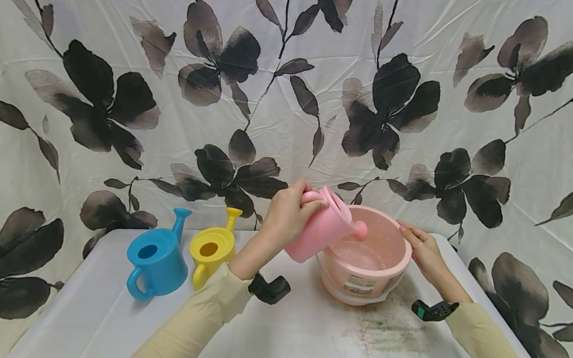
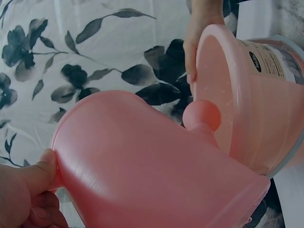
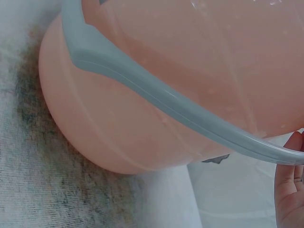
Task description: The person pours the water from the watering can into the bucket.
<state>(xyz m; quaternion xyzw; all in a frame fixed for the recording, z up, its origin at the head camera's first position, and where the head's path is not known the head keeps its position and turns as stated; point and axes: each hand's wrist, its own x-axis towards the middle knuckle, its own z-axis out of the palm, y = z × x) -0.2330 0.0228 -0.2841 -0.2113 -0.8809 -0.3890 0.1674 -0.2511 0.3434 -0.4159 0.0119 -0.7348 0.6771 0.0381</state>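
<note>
My left hand grips the handle of a pink watering can, thumb on top. The can is tilted, its round pink spout head over the mouth of a pale pink bucket. In the left wrist view the can's body fills the middle, with its spout at the bucket rim. My right hand rests with extended fingers against the bucket's right rim. In the right wrist view this hand is partly cut off beside the bucket's grey carrying handle.
To the left on the white table stand a blue watering can and a yellow watering can, partly behind my left forearm. A dark stain marks the table before the bucket. Behind hangs a flowered cloth.
</note>
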